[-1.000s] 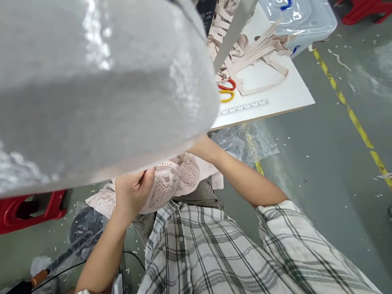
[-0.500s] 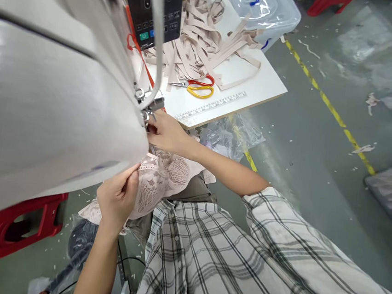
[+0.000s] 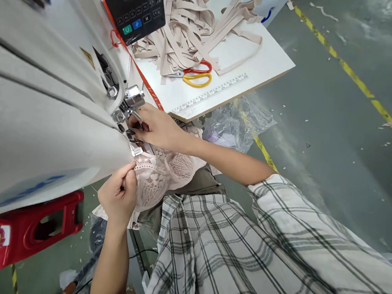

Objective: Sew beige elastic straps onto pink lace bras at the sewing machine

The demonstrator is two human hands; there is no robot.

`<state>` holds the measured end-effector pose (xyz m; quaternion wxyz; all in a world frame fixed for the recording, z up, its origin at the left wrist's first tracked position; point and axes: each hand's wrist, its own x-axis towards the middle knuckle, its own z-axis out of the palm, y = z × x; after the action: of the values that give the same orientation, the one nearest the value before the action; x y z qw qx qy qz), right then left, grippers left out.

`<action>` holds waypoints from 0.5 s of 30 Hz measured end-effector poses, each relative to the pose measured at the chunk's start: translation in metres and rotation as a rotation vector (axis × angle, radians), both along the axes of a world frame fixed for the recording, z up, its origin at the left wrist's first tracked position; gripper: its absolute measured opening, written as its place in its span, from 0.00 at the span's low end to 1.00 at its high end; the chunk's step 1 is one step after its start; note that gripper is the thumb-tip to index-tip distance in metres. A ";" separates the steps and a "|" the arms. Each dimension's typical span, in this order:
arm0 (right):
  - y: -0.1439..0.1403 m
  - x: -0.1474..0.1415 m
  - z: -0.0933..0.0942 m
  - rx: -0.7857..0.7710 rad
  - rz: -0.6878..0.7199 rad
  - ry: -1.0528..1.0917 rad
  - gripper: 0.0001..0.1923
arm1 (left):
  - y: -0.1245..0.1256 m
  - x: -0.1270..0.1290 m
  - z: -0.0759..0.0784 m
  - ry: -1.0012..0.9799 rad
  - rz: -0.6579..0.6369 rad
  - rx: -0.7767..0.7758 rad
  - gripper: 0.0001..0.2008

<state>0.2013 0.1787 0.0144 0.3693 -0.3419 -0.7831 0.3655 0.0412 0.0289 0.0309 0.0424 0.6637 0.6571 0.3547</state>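
Note:
A pale pink lace bra point(image 3: 150, 186) hangs beneath the head of a white sewing machine point(image 3: 53, 119) and spreads over the lap. My left hand point(image 3: 118, 195) pinches its upper edge between thumb and forefinger, just in front of the presser foot point(image 3: 136, 150). Beyond the needle area is my right hand point(image 3: 159, 127), its fingers curled in beside the metal needle bar parts point(image 3: 125, 112). The tips of those fingers are partly covered by the machine, so what they grip is hidden.
On the white table point(image 3: 269, 64) lie a heap of beige elastic strips point(image 3: 182, 30), red-and-yellow-handled scissors point(image 3: 198, 75) and a printed ruler point(image 3: 211, 93). A black control panel point(image 3: 137, 2) juts out above. A red stool point(image 3: 31, 233) stands at lower left; plastic bags point(image 3: 235, 127) lie below the table.
The camera view has shifted, showing more of the needle area and red stool. Both hands keep nearly the same place at the bra and machine.

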 end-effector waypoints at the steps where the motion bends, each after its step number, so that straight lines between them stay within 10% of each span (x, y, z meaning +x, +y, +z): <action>1: 0.000 0.001 0.000 -0.003 0.003 0.004 0.03 | 0.000 0.001 0.000 -0.001 -0.004 0.000 0.10; 15: 0.001 0.010 0.002 -0.023 0.013 0.085 0.02 | 0.007 0.013 0.003 0.033 -0.035 0.017 0.10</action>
<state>0.2112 0.1798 0.0166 0.3957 -0.3254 -0.7646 0.3910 0.0540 0.0363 0.0340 0.0322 0.6812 0.6429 0.3487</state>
